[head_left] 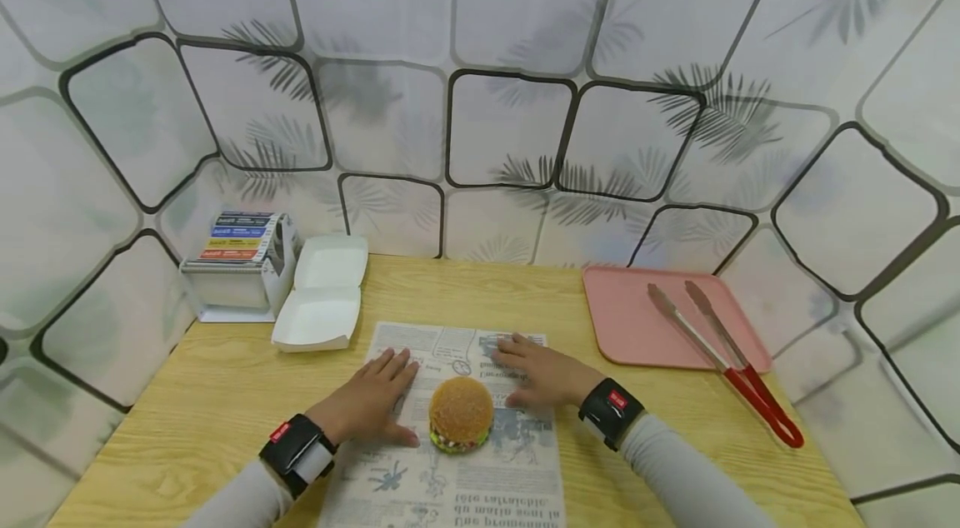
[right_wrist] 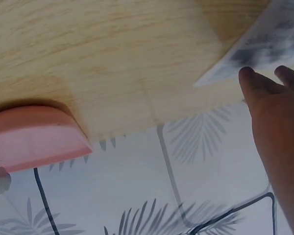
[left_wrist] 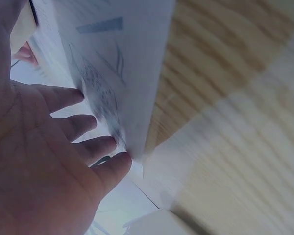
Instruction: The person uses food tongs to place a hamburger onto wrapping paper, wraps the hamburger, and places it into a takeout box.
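A hamburger (head_left: 461,411) with a seeded bun and green lettuce at its lower edge sits on a newsprint-patterned sheet of wrapping paper (head_left: 510,474). To its left, my left hand (head_left: 371,399) lies over the paper with fingers extended and thumb toward the burger. On the other side, my right hand (head_left: 543,370) touches the paper near its far right edge, fingers spread. Neither hand grips anything. In the left wrist view the fingertips of the left hand (left_wrist: 54,142) meet the paper's surface. The right wrist view has the right hand (right_wrist: 279,112) beside a paper corner.
At the back left stands a white dispenser (head_left: 232,286) filled with colourful packets. An opened white takeout box (head_left: 322,299) is beside it. On the right, red-handled tongs (head_left: 738,370) lie across a pink tray (head_left: 622,311). A patterned curtain (head_left: 510,128) surrounds the wooden table (head_left: 180,420).
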The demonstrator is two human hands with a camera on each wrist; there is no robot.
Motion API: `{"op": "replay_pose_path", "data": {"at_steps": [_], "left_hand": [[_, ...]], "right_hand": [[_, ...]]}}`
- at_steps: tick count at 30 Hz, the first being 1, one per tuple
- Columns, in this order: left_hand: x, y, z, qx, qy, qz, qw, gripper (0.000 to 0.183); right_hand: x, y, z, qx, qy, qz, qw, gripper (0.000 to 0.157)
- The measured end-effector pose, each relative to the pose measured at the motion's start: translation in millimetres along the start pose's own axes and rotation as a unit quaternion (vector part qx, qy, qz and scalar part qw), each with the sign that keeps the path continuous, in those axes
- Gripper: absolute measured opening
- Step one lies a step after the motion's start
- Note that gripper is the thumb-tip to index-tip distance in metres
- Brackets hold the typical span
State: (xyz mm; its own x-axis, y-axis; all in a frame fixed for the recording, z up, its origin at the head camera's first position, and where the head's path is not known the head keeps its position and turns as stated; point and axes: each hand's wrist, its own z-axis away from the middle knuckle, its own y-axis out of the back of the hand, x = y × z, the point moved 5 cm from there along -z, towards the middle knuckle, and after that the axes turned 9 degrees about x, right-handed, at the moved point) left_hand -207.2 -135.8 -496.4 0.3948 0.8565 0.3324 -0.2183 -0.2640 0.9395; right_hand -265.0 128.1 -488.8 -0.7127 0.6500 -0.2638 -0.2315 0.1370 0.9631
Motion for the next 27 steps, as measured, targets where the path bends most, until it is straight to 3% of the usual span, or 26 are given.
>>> {"op": "replay_pose_path", "data": {"at_steps": [9,13,19,27], "left_hand": [[5.8,2.1,13.1,0.034,0.018,-0.016,0.9992,0.103],[13.1,2.2,32.7,0.057,0.021,-0.008,0.9981,0.105],[21.7,-8.5,63.2,0.041,0.027,0.025,0.9985,0.118],[24.8,-10.2,62.3,0.053,-0.016,0.012,0.9984,0.112]], "right_hand": [[2.3,-8.3,-5.0,-0.014,-0.001,0.014,1.000,0.074],[1.4,-10.4,-6.6,-0.019,-0.003,0.008,1.000,0.074],[1.8,-11.4,-5.4,-0.019,0.000,0.009,1.000,0.074],[3.6,-10.9,8.5,0.005,-0.027,0.017,0.999,0.076]]}}
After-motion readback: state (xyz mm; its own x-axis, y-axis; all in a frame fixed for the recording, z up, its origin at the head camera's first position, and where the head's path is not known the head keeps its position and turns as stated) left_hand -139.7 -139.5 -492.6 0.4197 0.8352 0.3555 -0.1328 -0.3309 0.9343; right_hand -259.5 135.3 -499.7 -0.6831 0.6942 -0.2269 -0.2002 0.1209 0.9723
